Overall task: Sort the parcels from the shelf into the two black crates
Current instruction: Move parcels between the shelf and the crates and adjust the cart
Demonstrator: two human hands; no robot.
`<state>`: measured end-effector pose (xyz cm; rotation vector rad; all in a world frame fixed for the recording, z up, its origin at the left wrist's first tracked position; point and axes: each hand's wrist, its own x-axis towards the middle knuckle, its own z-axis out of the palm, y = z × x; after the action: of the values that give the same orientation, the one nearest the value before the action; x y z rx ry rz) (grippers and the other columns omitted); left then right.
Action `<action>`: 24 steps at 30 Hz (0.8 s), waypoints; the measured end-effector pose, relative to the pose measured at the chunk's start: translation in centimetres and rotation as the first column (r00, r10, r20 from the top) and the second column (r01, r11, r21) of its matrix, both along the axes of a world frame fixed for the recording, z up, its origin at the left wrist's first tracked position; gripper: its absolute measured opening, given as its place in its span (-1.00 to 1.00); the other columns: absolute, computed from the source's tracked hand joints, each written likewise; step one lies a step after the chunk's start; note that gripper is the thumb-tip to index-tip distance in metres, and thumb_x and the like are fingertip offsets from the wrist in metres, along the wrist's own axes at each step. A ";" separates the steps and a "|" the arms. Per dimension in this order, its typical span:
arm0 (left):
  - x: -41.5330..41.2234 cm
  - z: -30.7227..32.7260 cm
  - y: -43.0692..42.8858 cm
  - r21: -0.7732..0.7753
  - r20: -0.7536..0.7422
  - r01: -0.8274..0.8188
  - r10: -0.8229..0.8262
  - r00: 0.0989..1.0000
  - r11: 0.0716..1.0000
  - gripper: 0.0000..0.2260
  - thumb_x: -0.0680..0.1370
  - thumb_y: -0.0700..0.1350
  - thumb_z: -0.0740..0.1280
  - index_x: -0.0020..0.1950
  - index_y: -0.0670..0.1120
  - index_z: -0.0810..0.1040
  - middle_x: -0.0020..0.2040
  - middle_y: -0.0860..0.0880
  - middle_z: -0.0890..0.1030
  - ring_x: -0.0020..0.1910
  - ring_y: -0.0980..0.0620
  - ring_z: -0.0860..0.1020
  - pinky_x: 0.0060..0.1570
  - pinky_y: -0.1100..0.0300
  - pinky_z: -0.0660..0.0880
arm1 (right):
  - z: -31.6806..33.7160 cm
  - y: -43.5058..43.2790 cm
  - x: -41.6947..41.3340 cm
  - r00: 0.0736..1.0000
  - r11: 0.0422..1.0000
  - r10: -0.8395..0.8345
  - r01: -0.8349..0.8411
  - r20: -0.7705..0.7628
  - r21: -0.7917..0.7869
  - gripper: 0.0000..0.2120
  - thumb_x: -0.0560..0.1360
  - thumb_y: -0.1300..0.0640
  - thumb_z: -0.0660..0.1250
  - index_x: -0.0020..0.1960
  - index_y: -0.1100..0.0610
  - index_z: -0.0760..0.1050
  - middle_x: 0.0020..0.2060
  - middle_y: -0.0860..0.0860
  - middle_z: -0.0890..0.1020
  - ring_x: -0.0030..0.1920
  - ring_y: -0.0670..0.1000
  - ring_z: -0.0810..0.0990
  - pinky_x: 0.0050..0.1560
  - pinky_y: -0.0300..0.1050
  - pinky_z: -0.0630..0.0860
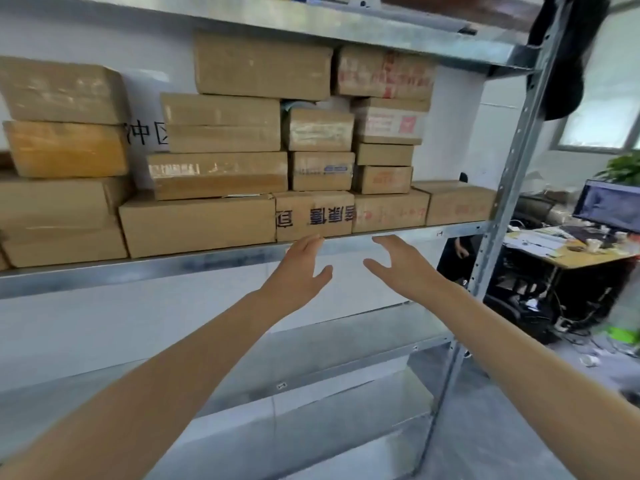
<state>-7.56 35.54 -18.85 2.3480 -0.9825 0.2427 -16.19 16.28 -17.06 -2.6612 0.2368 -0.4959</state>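
Note:
Several brown cardboard parcels are stacked on the metal shelf (194, 268), filling it from left to right. A parcel with dark printed characters (313, 216) sits at the shelf's front edge. Just below it, my left hand (301, 268) is raised with fingers straight and thumb spread, holding nothing. My right hand (401, 263) is beside it, fingers relaxed and slightly bent, palm facing left, also holding nothing. Both hands are in front of the shelf's edge, apart from the parcels. The black crates are out of view.
The shelf's perforated steel upright (502, 216) stands on the right. Lower shelves (346, 344) below hold nothing visible. Beyond the upright is a desk (568, 258) with a monitor (609, 206), cables on the floor and a green plant (623, 168).

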 end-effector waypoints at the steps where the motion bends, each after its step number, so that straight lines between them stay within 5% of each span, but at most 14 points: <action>1: 0.5 0.4 -1.6 -0.008 0.006 0.032 -0.032 0.999 0.999 -0.45 0.65 0.03 0.22 0.58 -0.12 0.15 0.59 -0.03 0.15 0.54 0.01 0.17 0.47 0.15 0.16 | 0.6 -1.3 0.0 1.000 1.000 -0.019 0.019 0.013 0.004 -0.45 0.62 -0.05 0.25 0.54 0.10 0.22 0.49 0.03 0.32 0.46 0.04 0.32 0.39 -0.14 0.24; 9: 3.9 1.0 -12.9 -0.046 0.013 0.241 -0.241 0.970 0.969 -0.43 0.65 0.05 0.20 0.60 -0.08 0.10 0.61 0.01 0.07 0.58 0.03 0.03 0.53 0.09 0.09 | 3.7 -11.0 2.1 0.985 0.984 -0.175 0.174 0.010 0.030 -0.51 0.62 -0.01 0.26 0.50 0.11 0.29 0.46 0.04 0.36 0.43 0.06 0.35 0.24 -0.27 0.24; 14: 6.2 2.1 -18.5 -0.067 0.054 0.301 -0.298 0.953 0.951 -0.45 0.66 0.02 0.19 0.59 -0.12 0.11 0.60 -0.04 0.11 0.56 0.04 0.08 0.51 0.15 0.07 | 4.4 -16.5 3.7 0.972 0.972 -0.232 0.231 -0.031 -0.031 -0.43 0.62 -0.03 0.25 0.54 0.16 0.22 0.51 0.07 0.29 0.47 0.07 0.30 0.43 -0.13 0.22; 19: 7.5 3.6 -23.3 -0.051 0.097 0.328 -0.322 0.942 0.943 -0.44 0.66 0.00 0.21 0.59 -0.14 0.12 0.60 -0.03 0.12 0.56 0.05 0.08 0.52 0.12 0.09 | 4.3 -21.3 4.2 0.958 0.958 -0.288 0.288 -0.014 -0.010 -0.45 0.61 -0.06 0.27 0.52 0.14 0.26 0.48 0.06 0.35 0.44 0.07 0.35 0.40 -0.11 0.29; 24: 7.6 4.0 -27.2 -0.081 0.106 0.271 -0.262 0.959 0.959 -0.56 0.64 -0.07 0.23 0.47 -0.19 0.28 0.47 -0.08 0.31 0.44 -0.01 0.26 0.26 0.29 0.18 | 4.2 -25.3 4.5 0.952 0.952 -0.305 0.305 -0.028 -0.006 -0.45 0.62 -0.05 0.25 0.53 0.15 0.24 0.50 0.08 0.31 0.46 0.10 0.34 0.39 -0.11 0.27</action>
<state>0.08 8.34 -14.86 2.1058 -1.2914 0.2891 -11.66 -9.07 -12.86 -2.6456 0.6638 -0.5520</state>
